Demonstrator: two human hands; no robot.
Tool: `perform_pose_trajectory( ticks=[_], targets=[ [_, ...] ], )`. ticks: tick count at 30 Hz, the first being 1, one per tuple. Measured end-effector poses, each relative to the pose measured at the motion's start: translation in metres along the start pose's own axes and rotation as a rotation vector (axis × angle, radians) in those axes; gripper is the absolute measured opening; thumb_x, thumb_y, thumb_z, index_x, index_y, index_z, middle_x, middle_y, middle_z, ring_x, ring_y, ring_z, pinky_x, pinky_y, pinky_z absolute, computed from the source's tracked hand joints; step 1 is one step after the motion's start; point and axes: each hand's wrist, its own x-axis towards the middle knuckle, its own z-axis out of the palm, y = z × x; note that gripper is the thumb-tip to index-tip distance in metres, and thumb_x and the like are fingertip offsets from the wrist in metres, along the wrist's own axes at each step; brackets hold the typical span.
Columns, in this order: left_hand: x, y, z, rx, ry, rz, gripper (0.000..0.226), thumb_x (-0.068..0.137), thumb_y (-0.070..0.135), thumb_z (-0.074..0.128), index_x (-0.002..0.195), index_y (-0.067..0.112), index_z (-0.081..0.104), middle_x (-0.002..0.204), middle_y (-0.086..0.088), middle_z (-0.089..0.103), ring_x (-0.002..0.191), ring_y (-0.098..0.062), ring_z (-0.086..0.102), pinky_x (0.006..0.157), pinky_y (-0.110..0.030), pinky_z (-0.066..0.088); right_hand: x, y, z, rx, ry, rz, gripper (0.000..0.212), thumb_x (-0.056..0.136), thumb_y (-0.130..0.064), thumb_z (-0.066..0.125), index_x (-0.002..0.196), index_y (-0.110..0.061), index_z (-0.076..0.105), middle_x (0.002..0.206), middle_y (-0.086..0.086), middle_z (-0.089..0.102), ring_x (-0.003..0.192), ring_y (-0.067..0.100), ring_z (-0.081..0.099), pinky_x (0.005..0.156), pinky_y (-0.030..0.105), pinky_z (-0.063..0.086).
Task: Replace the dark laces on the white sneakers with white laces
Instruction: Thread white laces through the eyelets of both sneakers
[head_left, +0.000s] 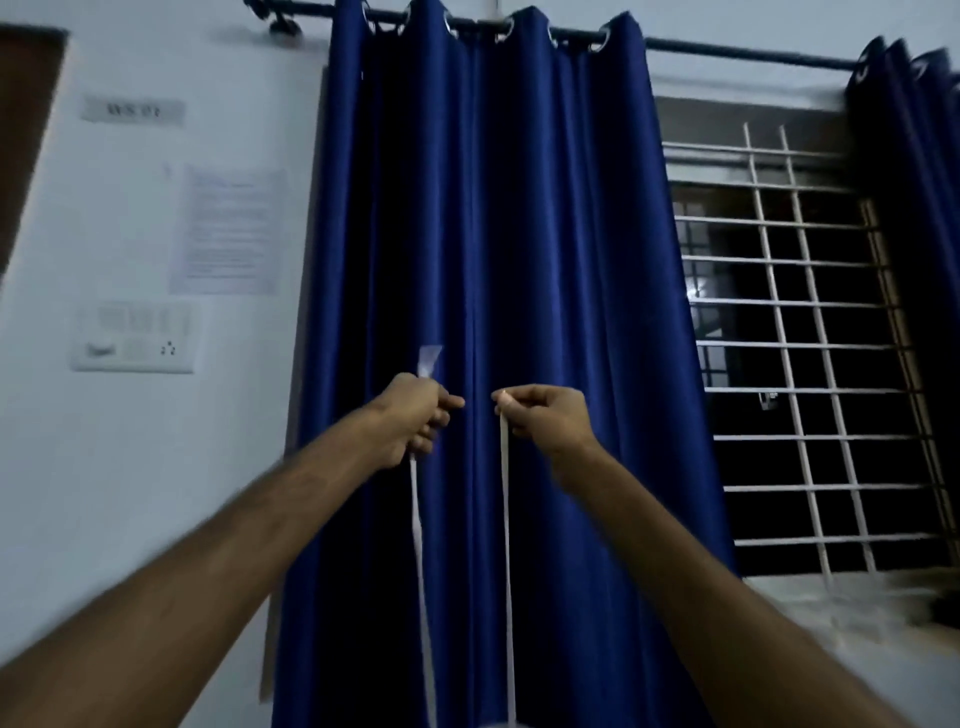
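Note:
Both arms are stretched out and raised in front of a blue curtain. My left hand (415, 421) grips one end of a flat white lace (506, 519); a short blurred tip sticks up above the fist. My right hand (545, 421) pinches the other end between thumb and fingers. From each hand a strand of the lace hangs straight down, and the two strands run almost parallel to the bottom edge of the view. The sneakers and the dark laces are out of view.
A blue curtain (571, 260) hangs on a rod straight ahead. To the right is a window with a white grille (805, 364) and a sill below it. On the left wall are a switch panel (132, 338) and a taped paper sheet (228, 231).

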Motion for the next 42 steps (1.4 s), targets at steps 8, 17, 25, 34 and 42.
perform_pose_trajectory(
  ticks=[8, 17, 25, 34, 42],
  targets=[
    [0.001, 0.009, -0.003, -0.053, -0.066, -0.065, 0.038, 0.100, 0.044, 0.042, 0.080, 0.013, 0.051, 0.045, 0.007, 0.035, 0.035, -0.004, 0.025, 0.030, -0.016, 0.021, -0.003, -0.027, 0.010, 0.080, 0.035, 0.046, 0.009, 0.090, -0.012, 0.066, 0.093, -0.007, 0.073, 0.084, 0.004, 0.073, 0.078, 0.012, 0.069, 0.070, 0.023, 0.057],
    [-0.045, -0.147, 0.016, 0.330, -0.008, 0.063, 0.043, 0.104, 0.038, 0.035, 0.075, 0.016, 0.057, 0.067, -0.001, 0.049, 0.056, -0.014, 0.042, 0.049, -0.027, 0.031, -0.093, 0.078, -0.007, -0.277, -0.190, 0.182, 0.017, 0.092, 0.001, 0.053, 0.095, -0.011, 0.065, 0.068, 0.005, 0.064, 0.047, 0.006, 0.057, 0.040, 0.017, 0.043],
    [-0.127, -0.348, 0.070, 0.386, -0.265, -0.321, 0.044, 0.095, 0.030, 0.060, 0.058, 0.013, 0.043, 0.053, 0.001, 0.038, 0.045, -0.010, 0.033, 0.044, -0.025, 0.027, -0.272, 0.266, -0.028, -0.693, -0.605, 0.645, 0.020, 0.091, -0.017, 0.062, 0.094, -0.004, 0.076, 0.082, 0.010, 0.071, 0.061, 0.002, 0.059, 0.061, 0.017, 0.046],
    [-0.179, -0.438, 0.101, 0.457, -0.324, -0.463, 0.030, 0.094, 0.033, 0.056, 0.070, 0.016, 0.050, 0.066, 0.001, 0.051, 0.063, -0.015, 0.048, 0.062, -0.028, 0.035, -0.342, 0.322, -0.015, -0.856, -0.527, 0.678, 0.032, 0.082, -0.041, 0.068, 0.057, -0.031, 0.050, 0.072, -0.010, 0.059, 0.090, 0.013, 0.065, 0.068, 0.022, 0.042],
    [-0.182, -0.433, 0.105, 0.460, -0.345, -0.489, 0.022, 0.084, 0.031, 0.058, 0.067, 0.019, 0.050, 0.073, 0.000, 0.057, 0.071, -0.018, 0.058, 0.063, -0.024, 0.038, -0.340, 0.335, -0.029, -0.896, -0.633, 0.742, 0.030, 0.082, -0.033, 0.065, 0.082, -0.003, 0.068, 0.059, -0.005, 0.054, 0.071, 0.017, 0.055, 0.050, 0.018, 0.034]
  ],
)
